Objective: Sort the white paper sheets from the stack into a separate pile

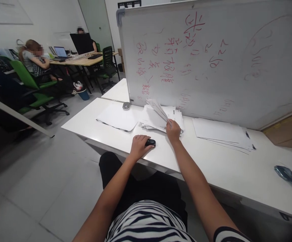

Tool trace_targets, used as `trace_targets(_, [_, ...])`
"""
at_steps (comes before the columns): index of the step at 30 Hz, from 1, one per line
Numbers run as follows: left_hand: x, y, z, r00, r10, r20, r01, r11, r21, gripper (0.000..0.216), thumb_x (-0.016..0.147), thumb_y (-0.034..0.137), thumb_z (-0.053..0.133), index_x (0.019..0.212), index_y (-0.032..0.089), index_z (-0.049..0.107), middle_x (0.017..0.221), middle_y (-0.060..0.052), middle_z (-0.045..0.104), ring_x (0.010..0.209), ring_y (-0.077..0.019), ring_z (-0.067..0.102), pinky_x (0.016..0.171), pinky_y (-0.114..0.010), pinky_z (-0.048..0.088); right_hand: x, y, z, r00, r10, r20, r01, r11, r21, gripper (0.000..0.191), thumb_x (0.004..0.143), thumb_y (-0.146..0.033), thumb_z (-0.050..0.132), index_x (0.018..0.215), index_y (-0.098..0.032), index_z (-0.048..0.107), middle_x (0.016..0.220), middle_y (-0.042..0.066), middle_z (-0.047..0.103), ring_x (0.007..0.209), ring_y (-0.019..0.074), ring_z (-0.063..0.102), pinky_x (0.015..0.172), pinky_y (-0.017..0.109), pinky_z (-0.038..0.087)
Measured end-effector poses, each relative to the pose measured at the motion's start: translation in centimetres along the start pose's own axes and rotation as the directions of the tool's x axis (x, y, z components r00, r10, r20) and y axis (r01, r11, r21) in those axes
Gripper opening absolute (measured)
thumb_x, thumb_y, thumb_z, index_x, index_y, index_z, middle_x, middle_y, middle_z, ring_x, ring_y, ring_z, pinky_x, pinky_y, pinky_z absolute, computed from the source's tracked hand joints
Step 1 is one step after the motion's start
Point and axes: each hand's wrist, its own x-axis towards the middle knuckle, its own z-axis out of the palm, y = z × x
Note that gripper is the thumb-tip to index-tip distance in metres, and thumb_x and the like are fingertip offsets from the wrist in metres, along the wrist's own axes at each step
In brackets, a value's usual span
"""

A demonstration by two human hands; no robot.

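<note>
Sits at a white table [211, 168], striped shirt at 6 o'clock of the view. Curls the left hand [138, 146] over a small black object [151, 143] near the table's front edge. Pinches with the right hand [173, 129] some fanned sheets [158, 107], lifted off the middle paper stack [153, 121] at 1 o'clock from the left hand. Has a left paper stack [117, 117] at 9 o'clock of it, a right paper stack [221, 134] at 3 o'clock. Faces a whiteboard [236, 84] with red writing at 12 o'clock. Sees two people at a wooden desk [85, 61] at 10 o'clock, well apart
</note>
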Motion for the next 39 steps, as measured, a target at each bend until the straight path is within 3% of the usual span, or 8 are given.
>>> trace_targets(13, [0.2, 0.3, -0.1, 1.000, -0.011, 0.001, 0.011, 1.000, 0.010, 0.044, 0.082, 0.056, 0.060, 0.111, 0.022, 0.062, 0.106, -0.007, 0.069, 0.103, -0.0235, 0.060, 0.094, -0.040, 0.038, 0.1, -1.7, -0.9, 0.982, 0.152, 0.108, -0.180, 0.923, 0.339, 0.029, 0.086, -0.042, 0.052, 0.092, -0.019, 0.069, 0.100, 0.008, 0.070, 0.096, 0.0222, 0.063, 0.090, 0.037, 0.048])
trace_targets(19, [0.0, 0.4, -0.2, 1.000, -0.017, 0.014, 0.017, 1.000, 0.003, 0.044, 0.083, 0.055, 0.060, 0.111, 0.022, 0.062, 0.106, -0.007, 0.069, 0.104, -0.0236, 0.060, 0.094, -0.040, 0.038, 0.0, -1.6, -1.1, 0.985, 0.161, 0.066, -0.173, 0.950, 0.260, 0.030, 0.089, -0.040, 0.045, 0.089, -0.018, 0.065, 0.090, 0.008, 0.067, 0.086, 0.0203, 0.061, 0.081, 0.034, 0.048])
trace_targets(23, [0.1, 0.3, 0.0, 1.000, -0.014, 0.005, 0.015, 1.000, -0.013, 0.043, 0.082, 0.055, 0.060, 0.111, 0.022, 0.062, 0.106, -0.008, 0.069, 0.103, -0.0240, 0.059, 0.094, -0.041, 0.038, 0.8, -2.1, -1.8, 0.985, 0.155, -0.080, -0.143, 0.980, 0.136, 0.041, 0.095, -0.045, 0.036, 0.083, -0.017, 0.064, 0.078, 0.007, 0.065, 0.077, 0.0190, 0.060, 0.075, 0.033, 0.048])
trace_targets(27, [0.3, 0.1, -0.1, 0.996, -0.068, -0.060, 0.067, 0.997, -0.027, 0.039, 0.082, 0.050, 0.063, 0.110, 0.023, 0.063, 0.108, -0.008, 0.068, 0.109, -0.0255, 0.058, 0.105, -0.047, 0.031, 1.1, -3.9, -4.6, 0.976, 0.074, -0.206, -0.057, 0.995, 0.086, 0.045, 0.097, -0.045, 0.033, 0.097, -0.016, 0.066, 0.092, 0.012, 0.070, 0.090, 0.0226, 0.065, 0.081, 0.037, 0.050])
trace_targets(31, [-0.9, 1.3, -1.9, 0.946, -0.202, -0.254, 0.145, 0.963, -0.229, 0.037, 0.089, 0.050, 0.052, 0.110, 0.021, 0.063, 0.115, -0.010, 0.066, 0.119, -0.0265, 0.053, 0.112, -0.050, 0.024, -3.0, -5.8, -10.5, 0.991, -0.107, -0.081, 0.104, 0.994, -0.035, 0.034, 0.095, -0.035, 0.039, 0.113, -0.022, 0.066, 0.110, 0.010, 0.070, 0.109, 0.0249, 0.064, 0.097, 0.045, 0.046])
trace_targets(34, [-2.8, 3.5, -4.2, 0.911, -0.369, -0.186, 0.183, 0.764, -0.619, 0.053, 0.092, 0.061, 0.033, 0.112, 0.021, 0.062, 0.114, -0.010, 0.066, 0.114, -0.0243, 0.057, 0.105, -0.043, 0.037, -8.7, -6.7, -15.0, 0.977, -0.172, 0.127, 0.185, 0.977, -0.104, 0.036, 0.092, -0.026, 0.041, 0.119, -0.028, 0.064, 0.118, 0.006, 0.068, 0.116, 0.0240, 0.061, 0.103, 0.047, 0.043])
trace_targets(37, [-4.0, 5.2, -6.1, 0.859, -0.434, 0.271, 0.417, 0.287, -0.863, 0.077, 0.091, 0.067, 0.007, 0.123, 0.019, 0.058, 0.107, -0.011, 0.069, 0.103, -0.0231, 0.063, 0.091, -0.038, 0.047, -13.9, -7.5, -17.5, 0.954, -0.182, 0.238, 0.219, 0.966, -0.137, 0.039, 0.088, -0.020, 0.044, 0.119, -0.034, 0.064, 0.121, 0.002, 0.067, 0.120, 0.0231, 0.058, 0.105, 0.047, 0.041])
trace_targets(39, [-4.1, 5.2, -6.4, 0.782, -0.356, 0.512, 0.578, 0.106, -0.810, 0.071, 0.091, 0.068, 0.022, 0.120, 0.016, 0.060, 0.101, -0.012, 0.070, 0.097, -0.0238, 0.065, 0.086, -0.037, 0.049, -16.5, -7.8, -18.2, 0.952, -0.167, 0.257, 0.215, 0.962, -0.171, 0.041, 0.087, -0.016, 0.046, 0.118, -0.036, 0.064, 0.122, 0.001, 0.066, 0.125, 0.0234, 0.055, 0.106, 0.048, 0.040])
